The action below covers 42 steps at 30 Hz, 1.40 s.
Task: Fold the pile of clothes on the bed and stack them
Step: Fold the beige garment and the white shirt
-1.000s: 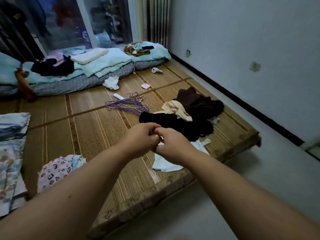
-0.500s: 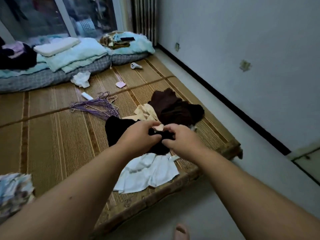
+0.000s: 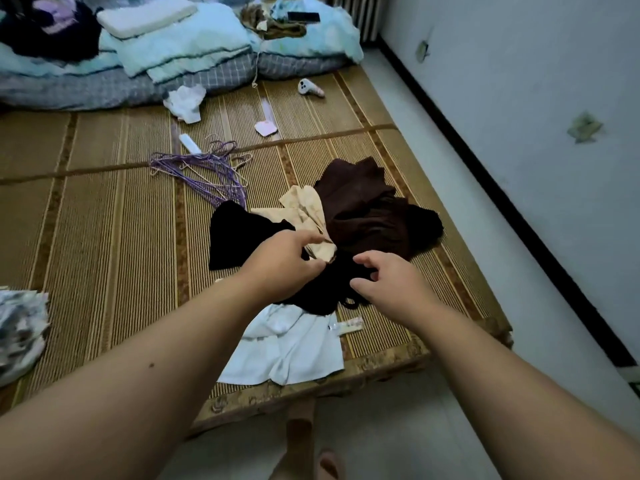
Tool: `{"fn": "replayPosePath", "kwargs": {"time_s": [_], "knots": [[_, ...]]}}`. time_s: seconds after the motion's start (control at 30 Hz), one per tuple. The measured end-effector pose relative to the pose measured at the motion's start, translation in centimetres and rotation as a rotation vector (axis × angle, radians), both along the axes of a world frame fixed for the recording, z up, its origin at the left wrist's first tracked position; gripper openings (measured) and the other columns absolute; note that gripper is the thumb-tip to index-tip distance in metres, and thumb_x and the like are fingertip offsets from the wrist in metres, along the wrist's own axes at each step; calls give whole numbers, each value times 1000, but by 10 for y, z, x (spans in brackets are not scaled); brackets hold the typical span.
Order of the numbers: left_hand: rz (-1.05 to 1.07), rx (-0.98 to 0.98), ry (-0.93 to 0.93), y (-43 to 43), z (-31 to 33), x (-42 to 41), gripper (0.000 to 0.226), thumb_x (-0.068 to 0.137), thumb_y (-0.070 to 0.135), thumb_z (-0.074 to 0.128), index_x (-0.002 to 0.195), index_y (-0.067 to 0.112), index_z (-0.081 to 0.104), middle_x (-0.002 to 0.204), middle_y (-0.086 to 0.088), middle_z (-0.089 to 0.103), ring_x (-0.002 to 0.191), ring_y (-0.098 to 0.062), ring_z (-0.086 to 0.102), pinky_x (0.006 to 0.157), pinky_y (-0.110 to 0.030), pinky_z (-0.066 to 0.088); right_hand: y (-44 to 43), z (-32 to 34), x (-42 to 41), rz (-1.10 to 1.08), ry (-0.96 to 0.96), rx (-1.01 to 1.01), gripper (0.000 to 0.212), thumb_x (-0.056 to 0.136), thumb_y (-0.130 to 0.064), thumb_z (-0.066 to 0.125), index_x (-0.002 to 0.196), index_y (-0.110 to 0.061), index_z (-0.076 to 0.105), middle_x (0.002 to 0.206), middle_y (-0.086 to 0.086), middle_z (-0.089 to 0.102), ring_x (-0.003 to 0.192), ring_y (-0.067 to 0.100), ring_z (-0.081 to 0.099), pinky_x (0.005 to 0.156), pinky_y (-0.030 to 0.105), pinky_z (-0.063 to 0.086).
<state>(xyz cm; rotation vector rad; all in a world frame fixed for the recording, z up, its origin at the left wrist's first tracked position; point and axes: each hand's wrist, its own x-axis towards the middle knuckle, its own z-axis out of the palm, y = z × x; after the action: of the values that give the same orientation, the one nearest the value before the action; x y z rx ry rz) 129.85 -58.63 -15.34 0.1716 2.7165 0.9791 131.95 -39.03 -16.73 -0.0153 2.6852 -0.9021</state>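
Bed (image 3: 104, 237) with woven mat fills most of frame. Blue bedding (image 3: 180, 46) heaped along top edge. Clothes pile sits centre-right on the mat, near the bed's lower corner: dark brown garment (image 3: 363, 209) at upper right of pile, black garment (image 3: 242, 237) at left and running under both hands, white garment (image 3: 287, 348) spread flat at lower edge of bed, beige garment (image 3: 304, 209) between black and brown. Patterned folded stack (image 3: 20, 327) at left edge, well apart from the pile. Left hand (image 3: 287, 265) at frame centre, thumb and curled fingers pinching the lower end of the beige garment. Right hand (image 3: 388, 282) just beside it, not touching it, fingers bent down into the black garment; fabric too dark, cannot tell if it grips. Purple hangers (image 3: 204, 171) lie above-left of pile. Crumpled white cloth (image 3: 185, 102) near bedding.
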Motion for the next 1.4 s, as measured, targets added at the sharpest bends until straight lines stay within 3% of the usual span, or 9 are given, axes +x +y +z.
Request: {"fn": "replayPosePath", "kwargs": {"time_s": [0.37, 0.77, 0.87, 0.93, 1.0, 1.07, 1.2, 1.33, 1.4], "knots": [[-70, -132, -136, 6, -113, -91, 53, 83, 31, 65, 134, 27, 54, 136, 6, 55, 124, -10, 51, 102, -27, 42, -9, -107, -99, 61, -115, 10, 53, 86, -33, 62, 137, -27, 50, 135, -1, 54, 119, 19, 54, 98, 32, 46], [132, -205, -141, 20, -292, -211, 81, 85, 46, 59, 151, 19, 20, 149, -7, 38, 134, -30, 35, 110, -37, 25, -43, -293, -230, 54, 19, 81, 35, 94, -23, 48, 128, -15, 55, 122, 13, 57, 112, 32, 54, 90, 38, 45], [243, -219, -124, 25, -321, -230, 64, 87, 55, 54, 137, 17, 42, 133, -8, 54, 124, -30, 45, 99, -38, 30, -44, -323, -240, 4, 32, 226, 36, 95, -24, 42, 128, -25, 54, 115, 11, 58, 108, 32, 55, 79, 35, 42], [257, -258, -142, 24, -329, -233, 31, 89, 49, 54, 103, 21, 57, 109, -6, 64, 108, -28, 53, 84, -34, 34, -44, -331, -239, -1, 55, 298, 27, 94, -25, 44, 116, -24, 62, 109, 8, 60, 103, 30, 56, 72, 31, 38], [313, -163, -163, 19, -324, -230, 26, 91, 40, 56, 76, 21, 50, 82, -1, 61, 88, -23, 56, 66, -29, 35, -40, -326, -239, 7, 38, 284, 23, 94, -23, 44, 106, -20, 64, 106, 7, 63, 101, 29, 58, 69, 29, 36], [340, -35, -154, 13, -305, -224, 30, 93, 37, 57, 71, 18, 49, 72, 2, 56, 75, -18, 54, 56, -28, 35, -35, -311, -236, -13, -5, 190, 24, 95, -22, 42, 101, -14, 63, 104, 9, 66, 101, 31, 59, 72, 31, 40], [298, 265, -116, 8, -220, -205, 18, 95, 26, 57, 83, 12, 62, 76, 0, 63, 72, -12, 57, 68, -26, 45, -29, -246, -219, -14, -48, -146, 21, 90, -37, 54, 106, -23, 58, 103, 2, 67, 98, 24, 62, 79, 34, 47], [171, 400, -48, 11, -109, -195, 16, 95, 18, 56, 80, 17, 59, 75, 5, 59, 72, -7, 54, 69, -21, 45, -32, -155, -215, 110, -18, -395, 62, 69, -51, 70, 126, -35, 52, 107, -4, 67, 99, 13, 63, 88, 39, 51], [95, 435, -21, 9, -49, -191, 16, 95, 12, 55, 79, 16, 56, 73, 5, 54, 70, -5, 51, 68, -20, 43, -31, -106, -222, 157, 20, -465, 84, 62, -42, 77, 138, -33, 44, 119, -1, 63, 111, 16, 60, 97, 42, 47]]}}
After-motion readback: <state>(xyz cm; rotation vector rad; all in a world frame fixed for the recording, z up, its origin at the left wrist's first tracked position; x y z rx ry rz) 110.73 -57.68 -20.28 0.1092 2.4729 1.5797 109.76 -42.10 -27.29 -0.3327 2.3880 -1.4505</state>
